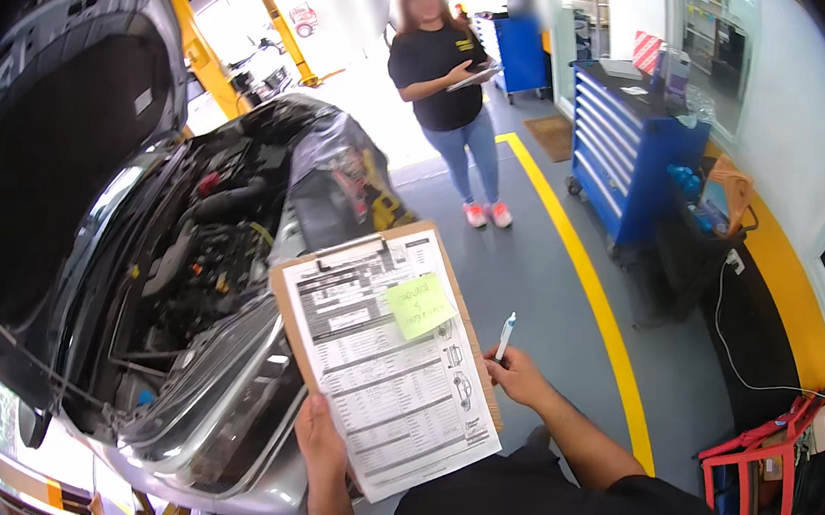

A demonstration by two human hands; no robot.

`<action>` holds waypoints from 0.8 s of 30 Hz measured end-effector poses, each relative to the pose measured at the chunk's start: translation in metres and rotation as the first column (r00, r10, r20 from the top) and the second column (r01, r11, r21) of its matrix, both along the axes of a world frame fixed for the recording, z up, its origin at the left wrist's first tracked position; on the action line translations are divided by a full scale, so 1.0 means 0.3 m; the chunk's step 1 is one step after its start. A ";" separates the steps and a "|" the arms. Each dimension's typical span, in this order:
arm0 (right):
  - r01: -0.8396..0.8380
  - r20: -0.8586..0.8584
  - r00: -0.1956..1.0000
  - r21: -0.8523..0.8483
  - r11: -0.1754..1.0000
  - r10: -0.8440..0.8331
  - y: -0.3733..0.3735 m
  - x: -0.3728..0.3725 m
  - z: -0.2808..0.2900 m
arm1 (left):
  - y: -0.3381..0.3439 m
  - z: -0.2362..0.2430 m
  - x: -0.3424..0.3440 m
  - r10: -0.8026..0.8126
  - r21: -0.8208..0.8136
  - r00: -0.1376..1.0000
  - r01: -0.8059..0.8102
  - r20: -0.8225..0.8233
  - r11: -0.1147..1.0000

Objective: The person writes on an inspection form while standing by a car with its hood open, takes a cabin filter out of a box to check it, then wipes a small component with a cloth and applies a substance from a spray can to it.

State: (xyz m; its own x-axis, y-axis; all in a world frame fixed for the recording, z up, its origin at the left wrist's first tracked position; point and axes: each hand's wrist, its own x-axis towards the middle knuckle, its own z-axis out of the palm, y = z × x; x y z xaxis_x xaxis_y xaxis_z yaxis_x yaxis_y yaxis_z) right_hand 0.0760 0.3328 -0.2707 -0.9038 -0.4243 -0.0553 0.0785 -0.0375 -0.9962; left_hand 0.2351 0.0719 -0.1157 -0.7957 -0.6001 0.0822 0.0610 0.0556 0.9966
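My left hand (320,441) grips the lower left edge of a brown clipboard (297,331), its thumb on top and the other fingers hidden beneath. Clipped to the board are printed form sheets (408,398) with tables and small car drawings. A green sticky note (419,306) with handwriting is stuck on the upper right of the top sheet. Just beyond the board's right edge, my right hand (518,377) is closed around a white pen (506,335) that points upward. Part of that hand's fingers is hidden by the clipboard.
A car with its hood (68,91) raised and engine (208,246) exposed stands at the left, a dark cover (331,174) over its fender. Ahead, a person (447,70) holds a tablet or board. A blue tool cabinet (615,148) and red-framed cart (749,504) stand right.
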 end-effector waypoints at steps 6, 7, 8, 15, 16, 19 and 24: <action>0.170 -0.059 0.985 0.261 0.950 -0.160 0.377 -0.451 -0.209 | 0.151 -0.286 -0.245 -0.143 -0.096 0.989 0.139 -0.033 0.986; 0.173 -0.011 0.984 0.278 0.945 -0.176 0.402 -0.415 -0.296 | 0.157 -0.291 -0.294 -0.141 -0.219 0.984 0.162 0.109 0.962; 0.163 0.033 0.983 0.299 0.940 -0.181 0.429 -0.379 -0.362 | 0.166 -0.315 -0.341 -0.113 -0.330 0.964 0.192 0.242 0.924; 0.359 -0.434 0.901 0.711 0.605 -0.024 0.566 -0.936 -0.022 | 0.339 -0.526 -0.620 -0.043 -0.480 0.945 0.203 0.324 0.854; 0.403 -0.487 0.872 0.763 0.505 0.041 0.555 -1.007 0.043 | 0.348 -0.554 -0.650 -0.029 -0.469 0.942 0.192 0.334 0.862; 0.395 -0.490 0.872 0.728 0.561 0.022 0.486 -1.205 0.226 | 0.378 -0.601 -0.767 0.009 -0.454 0.934 0.165 0.357 0.876; 0.402 -0.546 0.829 0.732 0.550 0.119 0.396 -1.664 0.236 | 0.454 -0.692 -1.021 0.028 -0.547 0.920 0.208 0.391 0.811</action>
